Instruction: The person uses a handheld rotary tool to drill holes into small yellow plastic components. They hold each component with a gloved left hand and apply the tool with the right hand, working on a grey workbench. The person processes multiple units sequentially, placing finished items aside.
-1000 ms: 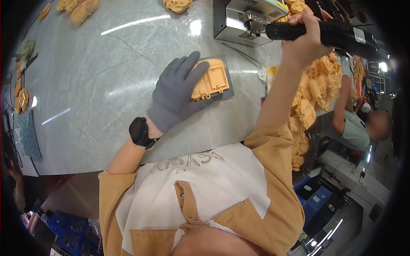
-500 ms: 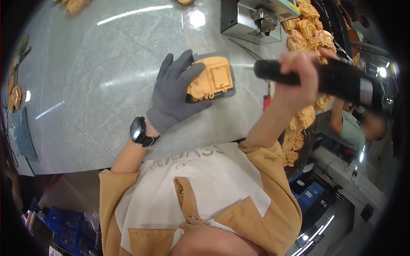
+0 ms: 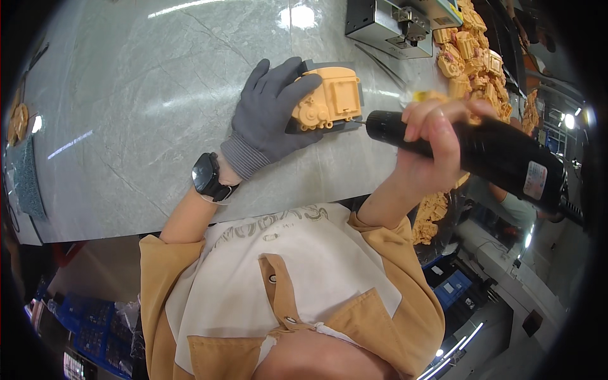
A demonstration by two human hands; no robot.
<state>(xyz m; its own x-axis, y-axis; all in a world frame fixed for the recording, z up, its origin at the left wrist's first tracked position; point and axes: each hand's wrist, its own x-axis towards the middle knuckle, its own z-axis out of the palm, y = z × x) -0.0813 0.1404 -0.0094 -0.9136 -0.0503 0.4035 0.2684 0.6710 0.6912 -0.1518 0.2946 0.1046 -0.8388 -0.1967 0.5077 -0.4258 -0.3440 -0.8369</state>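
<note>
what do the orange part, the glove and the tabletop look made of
Orange part: probably moulded plastic, matte, with raised rims and small lugs. Glove: likely knit fabric, matte, its cuff ribbed. Tabletop: stone or stone-look laminate, glossy, veined, reflecting lights.

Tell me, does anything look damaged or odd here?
I see nothing spilled or damaged. One mismatch: the left hand, holding an orange casing, wears a grey glove, while the right hand, gripping a black tool, is bare.
</note>
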